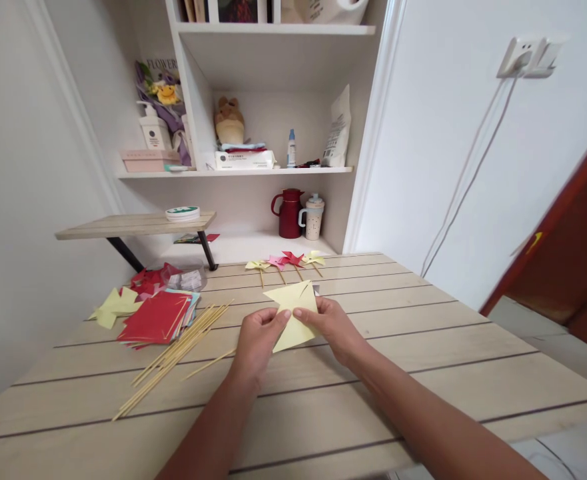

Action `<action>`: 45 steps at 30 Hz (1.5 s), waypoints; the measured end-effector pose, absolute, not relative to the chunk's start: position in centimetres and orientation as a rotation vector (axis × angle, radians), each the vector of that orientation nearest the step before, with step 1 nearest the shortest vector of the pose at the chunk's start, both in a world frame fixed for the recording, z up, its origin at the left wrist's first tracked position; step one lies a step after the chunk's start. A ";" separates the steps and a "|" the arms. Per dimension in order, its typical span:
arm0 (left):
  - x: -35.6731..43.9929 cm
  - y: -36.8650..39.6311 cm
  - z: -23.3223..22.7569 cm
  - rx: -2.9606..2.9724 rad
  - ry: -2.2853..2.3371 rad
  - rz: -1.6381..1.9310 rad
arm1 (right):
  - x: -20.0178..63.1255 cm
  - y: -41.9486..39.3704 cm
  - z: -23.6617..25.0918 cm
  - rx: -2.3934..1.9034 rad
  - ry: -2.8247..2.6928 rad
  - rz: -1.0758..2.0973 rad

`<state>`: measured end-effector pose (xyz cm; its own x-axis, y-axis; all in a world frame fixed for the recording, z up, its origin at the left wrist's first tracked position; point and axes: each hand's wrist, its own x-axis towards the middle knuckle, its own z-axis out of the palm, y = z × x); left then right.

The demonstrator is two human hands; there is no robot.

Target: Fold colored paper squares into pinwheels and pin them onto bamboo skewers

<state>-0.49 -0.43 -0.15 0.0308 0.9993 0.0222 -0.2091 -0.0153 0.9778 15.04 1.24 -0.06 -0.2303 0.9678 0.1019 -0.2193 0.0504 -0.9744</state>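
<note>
A pale yellow square of paper (pixel 296 331) with slits cut in from its corners is held up over the table between both hands. My left hand (pixel 260 337) pinches its left edge, thumb on top. My right hand (pixel 336 327) grips the right edge the same way, its thumb near the middle of the sheet. A small greyish thing peeks out behind the paper by my right fingers; I cannot make out what it is. One thin wooden stick (pixel 208 364) lies beside my left hand, apart from a bundle of sticks (pixel 178 353).
Finished paper pinwheels (pixel 293 259) lie in a row at the table's back. On the left are a stack of coloured paper squares (pixel 156 319), a yellow cut paper (pixel 116 308) and a clear plastic box (pixel 192 278). A raised wooden stand (pixel 133 225) rises behind them.
</note>
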 end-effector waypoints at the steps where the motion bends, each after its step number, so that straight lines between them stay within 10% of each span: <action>1: -0.5 -0.4 -0.2 1.073 1.026 1.299 | 15.0 1.3 -0.2 -0.860 -1.268 1.417; 19: -1.7 0.4 -0.2 0.686 0.857 1.523 | 14.1 0.5 -1.5 -0.862 -2.034 -0.293; 45: -0.4 -0.3 -0.1 0.749 0.930 1.502 | 14.1 0.7 -0.5 -0.899 -1.691 0.284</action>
<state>-0.40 -0.32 -0.07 -0.1368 0.9896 -0.0453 -0.4821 -0.0266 0.8757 14.15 0.71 -0.47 -0.0648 0.6876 0.7232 0.4135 0.6781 -0.6076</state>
